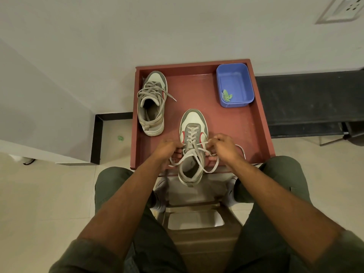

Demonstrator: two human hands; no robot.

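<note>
While both hands work at lower centre of the frame, the left hand (pixel 169 149) and right hand (pixel 223 146) each pinch one end of the lace (pixel 184 159) over the near sneaker (pixel 194 123), at the tray's (pixel 234 131) front edge. The lace looks soft and limp, best held near its tips. The light-looking shoe is white, grey and red. Farther up sit its mate (pixel 151 107) and a blue tub (pixel 234 83).
</note>
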